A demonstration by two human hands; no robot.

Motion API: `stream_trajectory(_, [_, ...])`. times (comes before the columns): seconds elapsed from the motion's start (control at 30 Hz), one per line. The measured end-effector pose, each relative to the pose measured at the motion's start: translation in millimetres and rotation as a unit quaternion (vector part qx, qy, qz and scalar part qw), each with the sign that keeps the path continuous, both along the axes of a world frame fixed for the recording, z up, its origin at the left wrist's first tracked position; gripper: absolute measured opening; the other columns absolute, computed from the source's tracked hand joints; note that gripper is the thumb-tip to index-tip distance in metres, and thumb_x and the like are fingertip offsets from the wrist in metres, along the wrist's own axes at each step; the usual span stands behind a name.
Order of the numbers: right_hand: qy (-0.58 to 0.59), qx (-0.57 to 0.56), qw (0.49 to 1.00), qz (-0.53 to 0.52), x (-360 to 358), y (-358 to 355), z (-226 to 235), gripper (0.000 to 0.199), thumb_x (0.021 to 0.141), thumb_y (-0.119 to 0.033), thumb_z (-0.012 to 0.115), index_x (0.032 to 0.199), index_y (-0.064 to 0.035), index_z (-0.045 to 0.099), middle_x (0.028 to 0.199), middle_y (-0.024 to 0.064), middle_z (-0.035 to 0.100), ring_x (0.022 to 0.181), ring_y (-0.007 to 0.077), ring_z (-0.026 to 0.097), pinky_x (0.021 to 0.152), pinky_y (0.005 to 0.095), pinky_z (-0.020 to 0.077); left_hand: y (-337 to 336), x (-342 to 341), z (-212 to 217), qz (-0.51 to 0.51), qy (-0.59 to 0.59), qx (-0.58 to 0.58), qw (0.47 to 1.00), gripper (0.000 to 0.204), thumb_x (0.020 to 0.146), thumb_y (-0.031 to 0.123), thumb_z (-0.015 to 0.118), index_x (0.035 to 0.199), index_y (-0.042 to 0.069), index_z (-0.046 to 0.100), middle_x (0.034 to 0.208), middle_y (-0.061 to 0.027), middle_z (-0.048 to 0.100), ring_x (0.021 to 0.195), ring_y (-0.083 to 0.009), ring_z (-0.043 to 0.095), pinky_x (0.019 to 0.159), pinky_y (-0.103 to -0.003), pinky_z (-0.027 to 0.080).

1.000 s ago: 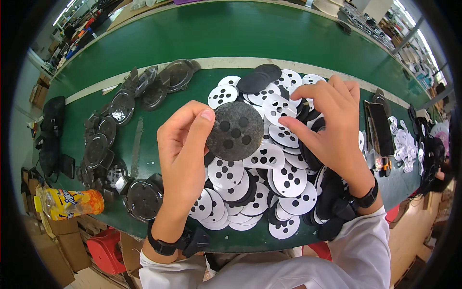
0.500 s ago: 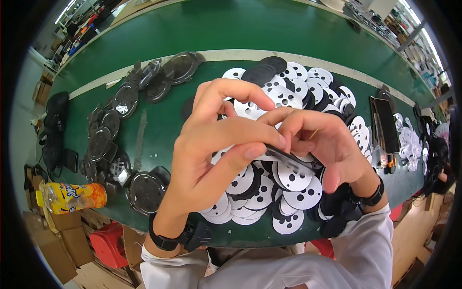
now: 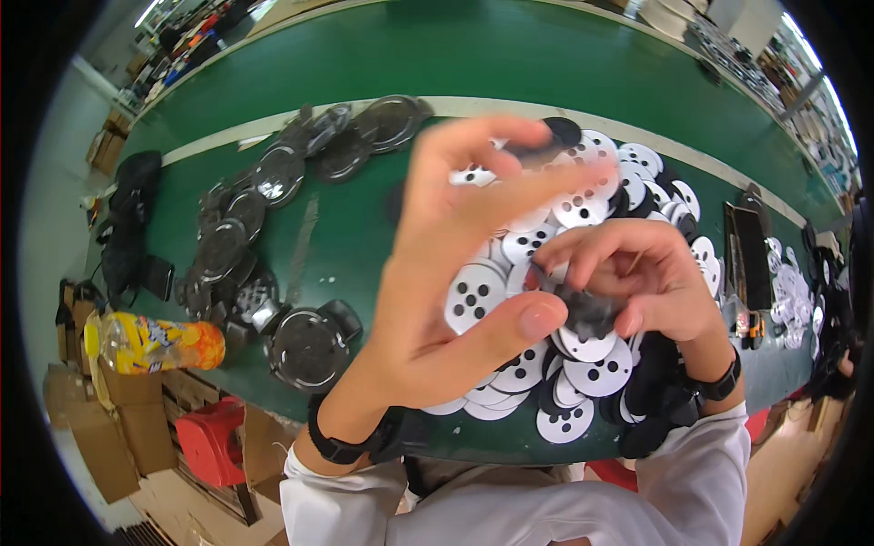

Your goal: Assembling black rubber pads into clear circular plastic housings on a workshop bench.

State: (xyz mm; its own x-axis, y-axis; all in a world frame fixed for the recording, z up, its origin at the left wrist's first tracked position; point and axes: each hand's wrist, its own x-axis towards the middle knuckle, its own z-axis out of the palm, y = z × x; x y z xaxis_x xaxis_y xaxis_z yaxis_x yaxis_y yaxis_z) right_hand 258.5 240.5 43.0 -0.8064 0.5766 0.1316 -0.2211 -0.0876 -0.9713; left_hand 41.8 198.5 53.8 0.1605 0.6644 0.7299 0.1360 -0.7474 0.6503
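My left hand is raised over the pile with its fingers spread and smeared by motion; nothing shows in its grasp. To its right, my right hand has curled fingers and holds a dark round disc between fingers and thumb. The disc is blurred and tilted. A thin sliver shows among that hand's fingers, too small to name. Under both hands lies a heap of flat white discs with round holes, mixed with black discs. Part of the heap is hidden by my hands.
Clear dark plastic round housings line the left of the green table. An orange-labelled bottle is at the left edge, above a red stool. A dark flat case and more white pieces lie at the right.
My left hand has let go of the dark disc and opened, its fingers lifting away. The disc stays in my right hand and now faces up more. The whole view has shifted slightly.
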Motion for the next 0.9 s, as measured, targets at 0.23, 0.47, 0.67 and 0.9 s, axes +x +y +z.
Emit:
stream_trajectory(0.23, [-0.025,0.132,0.988,-0.072,-4,1,0,0.043,0.069,-0.02,0.076,0.104,0.0029,0.067,0.116,0.0116,0.06,0.05,0.0007,0.02,0.048,0.0175,0.022,-89,-71,52,0.256,0.18,-0.171,0.934,0.052,0.079,0.031,0.063,0.118,-0.003,0.054,0.115,-0.0176,0.056,0.1,-0.0295,0.054,0.087,-0.035,0.04])
stream_trajectory(0.47, [-0.061,0.162,0.983,-0.063,-2,-6,4,0.045,0.067,-0.025,0.078,0.102,0.0009,0.068,0.112,0.0112,0.062,0.049,-0.0003,0.02,0.046,0.0175,0.0188,-131,-111,-16,0.275,0.453,-0.264,0.805,0.078,0.055,0.016,0.08,0.124,0.004,0.049,0.121,-0.0174,0.048,0.109,-0.0366,0.048,0.095,-0.045,0.038])
stream_trajectory(0.67, [0.016,0.139,0.988,-0.065,-4,-8,3,0.046,0.071,-0.025,0.077,0.105,0.004,0.066,0.116,0.0138,0.058,0.051,0.0008,0.024,0.05,0.0177,0.0239,-116,-91,-14,0.344,0.303,-0.206,0.864,0.095,0.043,0.018,0.085,0.129,0.006,0.045,0.114,-0.0131,0.045,0.104,-0.0307,0.048,0.09,-0.038,0.041])
stream_trajectory(0.9, [0.147,0.051,0.987,0.032,1,-27,19,0.052,0.075,-0.025,0.076,0.11,0.01,0.06,0.122,0.0246,0.052,0.082,0.014,0.051,0.069,0.0241,0.0389,-47,-23,6,0.246,0.217,-0.088,0.94,0.105,0.049,0.024,0.089,0.136,0.004,0.033,0.108,-0.0135,0.038,0.096,-0.0273,0.049,0.083,-0.036,0.043])
